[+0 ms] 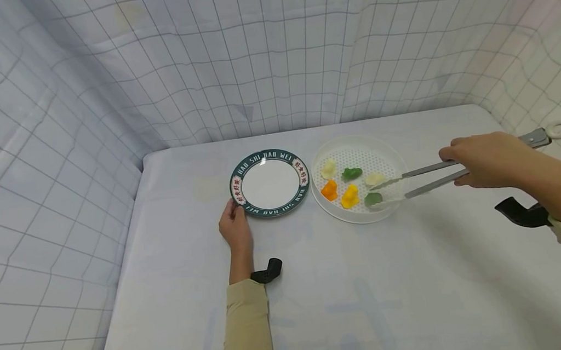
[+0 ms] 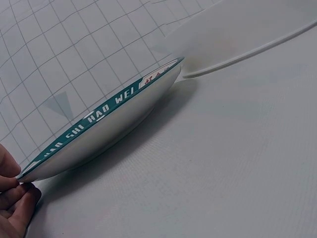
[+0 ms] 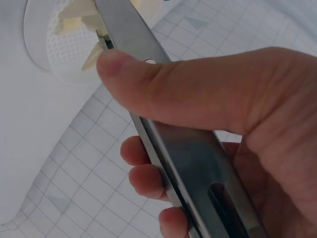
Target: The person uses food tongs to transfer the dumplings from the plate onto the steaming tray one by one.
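My right hand (image 1: 494,159) grips metal tongs (image 1: 433,169) with pale, see-through tips. The tips are spread apart inside a round white perforated tray (image 1: 330,210), near a pale yellow piece (image 1: 374,179) and a green piece (image 1: 373,198). In the right wrist view, the thumb lies along one arm of the tongs (image 3: 188,153) and the fingers curl round the other side. With thumb and fingers, my left hand (image 1: 236,228) pinches the near left rim of a white plate (image 1: 270,184) with a green lettered border. The left wrist view shows the plate (image 2: 119,121) edge-on.
Also in the tray lie a dark green piece (image 1: 352,174), an orange piece (image 1: 329,190), a yellow piece (image 1: 350,196) and another pale yellow piece (image 1: 328,169). Plate and tray stand side by side on a white-covered table (image 1: 309,282). Checked cloth (image 1: 252,62) hangs behind and at both sides.
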Demonstrator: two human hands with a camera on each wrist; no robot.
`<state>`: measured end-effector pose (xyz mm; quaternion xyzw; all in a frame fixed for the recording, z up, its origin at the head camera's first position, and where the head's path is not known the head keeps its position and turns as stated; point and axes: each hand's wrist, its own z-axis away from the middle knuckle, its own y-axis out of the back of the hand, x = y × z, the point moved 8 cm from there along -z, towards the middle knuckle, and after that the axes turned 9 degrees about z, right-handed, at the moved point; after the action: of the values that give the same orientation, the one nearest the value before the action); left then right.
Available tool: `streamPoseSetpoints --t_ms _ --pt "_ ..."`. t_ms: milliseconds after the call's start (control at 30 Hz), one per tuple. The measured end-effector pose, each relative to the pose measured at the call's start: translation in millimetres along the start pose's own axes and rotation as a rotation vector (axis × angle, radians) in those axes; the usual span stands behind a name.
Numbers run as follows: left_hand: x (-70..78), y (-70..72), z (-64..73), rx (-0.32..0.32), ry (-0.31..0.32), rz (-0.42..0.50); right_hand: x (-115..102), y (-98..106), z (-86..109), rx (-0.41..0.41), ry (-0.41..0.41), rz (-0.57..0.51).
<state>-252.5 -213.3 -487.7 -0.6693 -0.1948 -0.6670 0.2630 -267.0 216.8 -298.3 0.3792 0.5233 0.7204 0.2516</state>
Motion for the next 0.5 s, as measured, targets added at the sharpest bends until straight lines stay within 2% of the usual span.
streamPoseSetpoints --t_ms 200,333,433,500 --pt "2.0 1.8 -0.1 0.011 -0.020 -0.006 12 3 8.0 -0.032 -0.053 -0.002" --pt "2.6 2.6 -0.2 0.011 -0.016 -0.012 31 -1 21.7 -0.053 -0.127 -0.050" --pt "3.1 3.1 0.4 0.009 -0.009 -0.013 48 -6 35.2 -0.016 -0.185 -0.111" --pt "2.6 3.2 0.6 0.007 -0.004 -0.018 59 -10 46.5 0.052 -0.231 -0.146"
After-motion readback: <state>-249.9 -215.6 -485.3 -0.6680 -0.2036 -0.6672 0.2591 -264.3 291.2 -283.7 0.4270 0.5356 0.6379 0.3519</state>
